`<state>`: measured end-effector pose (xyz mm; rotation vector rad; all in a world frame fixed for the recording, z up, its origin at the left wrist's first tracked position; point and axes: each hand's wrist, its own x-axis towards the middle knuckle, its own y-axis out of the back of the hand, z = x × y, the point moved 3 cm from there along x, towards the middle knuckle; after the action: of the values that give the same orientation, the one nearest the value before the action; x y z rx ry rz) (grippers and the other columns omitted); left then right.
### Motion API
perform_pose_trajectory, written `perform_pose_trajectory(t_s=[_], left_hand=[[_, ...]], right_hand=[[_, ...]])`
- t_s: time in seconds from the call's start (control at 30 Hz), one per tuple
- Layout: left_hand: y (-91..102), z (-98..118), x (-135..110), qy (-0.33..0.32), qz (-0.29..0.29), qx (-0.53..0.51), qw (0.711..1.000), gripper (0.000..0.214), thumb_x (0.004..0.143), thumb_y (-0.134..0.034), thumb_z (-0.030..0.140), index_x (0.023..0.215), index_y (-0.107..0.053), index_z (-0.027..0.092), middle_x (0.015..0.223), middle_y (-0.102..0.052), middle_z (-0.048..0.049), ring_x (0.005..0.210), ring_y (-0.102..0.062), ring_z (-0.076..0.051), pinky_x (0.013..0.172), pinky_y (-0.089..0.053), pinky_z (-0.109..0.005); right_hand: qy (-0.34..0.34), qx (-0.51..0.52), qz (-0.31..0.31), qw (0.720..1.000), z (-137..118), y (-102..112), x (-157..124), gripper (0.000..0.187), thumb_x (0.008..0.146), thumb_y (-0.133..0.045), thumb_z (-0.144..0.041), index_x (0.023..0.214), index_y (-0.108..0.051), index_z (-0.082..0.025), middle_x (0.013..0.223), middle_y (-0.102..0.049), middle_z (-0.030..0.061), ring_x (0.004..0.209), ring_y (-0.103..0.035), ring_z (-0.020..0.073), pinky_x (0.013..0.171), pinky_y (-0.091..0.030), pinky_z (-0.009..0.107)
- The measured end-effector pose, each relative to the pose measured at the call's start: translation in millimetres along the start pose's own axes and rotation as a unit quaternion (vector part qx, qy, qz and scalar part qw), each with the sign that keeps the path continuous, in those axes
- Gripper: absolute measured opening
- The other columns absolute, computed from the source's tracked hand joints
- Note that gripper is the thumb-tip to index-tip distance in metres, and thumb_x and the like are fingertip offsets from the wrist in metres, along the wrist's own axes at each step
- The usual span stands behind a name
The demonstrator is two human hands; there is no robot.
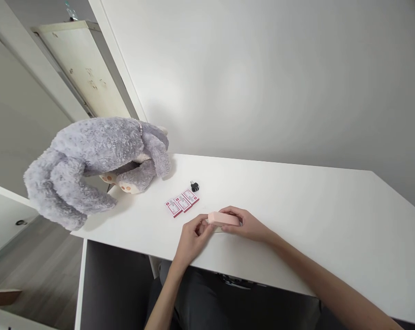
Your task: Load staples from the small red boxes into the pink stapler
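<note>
A pink rectangular block (224, 219) is held just above the white tabletop near its front edge. My right hand (244, 223) is closed around the block's right part, thumb in front and fingers behind. My left hand (192, 237) has its fingers pinched at the left end; a pale thin edge shows below the block, and I cannot make out what it belongs to. Beyond my hands lie three overlapping white-and-magenta cards or packets (182, 203). A small black object (194, 186) with a light tip rests just behind them.
A large grey plush toy (100, 144) slumps over the left end of the white table (296, 206). The wall (262, 82) rises along the back edge. An off-white cabinet (86, 68) stands at the far left, and my legs (200, 298) are under the table.
</note>
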<state>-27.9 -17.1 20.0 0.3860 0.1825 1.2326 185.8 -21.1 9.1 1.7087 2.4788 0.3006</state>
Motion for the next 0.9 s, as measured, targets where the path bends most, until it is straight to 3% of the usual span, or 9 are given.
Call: perform_pose_trajectory(t_s=[0.47, 0.9], left_hand=[[-3.4, -3.1, -0.3, -0.016, -0.028, 0.042, 0.999, 0.031, 0.1, -0.057, 0.049, 0.1, -0.065, 0.019, 0.072, -0.057, 0.0026, 0.063, -0.044, -0.012, 0.061, -0.033, -0.025], [-4.5, 0.0, -1.8, -0.031, -0.047, 0.077, 0.995, 0.028, 0.103, -0.054, 0.047, 0.093, -0.055, 0.021, 0.069, -0.054, 0.0055, 0.06, -0.046, -0.012, 0.06, -0.033, -0.025]], right_hand=[[0.009, 0.021, -0.007, 1.0, -1.6, -0.7, 1.3, 0.037, 0.094, -0.071, -0.051, 0.121, -0.071, -0.026, 0.115, -0.075, 0.0046, 0.105, -0.068, 0.0267, 0.091, -0.053, 0.037], [0.012, 0.038, -0.018, 0.999, 0.9, 2.8, 1.8, 0.038, 0.093, -0.072, -0.051, 0.123, -0.072, -0.027, 0.115, -0.072, 0.0039, 0.104, -0.066, 0.0255, 0.088, -0.052, 0.034]])
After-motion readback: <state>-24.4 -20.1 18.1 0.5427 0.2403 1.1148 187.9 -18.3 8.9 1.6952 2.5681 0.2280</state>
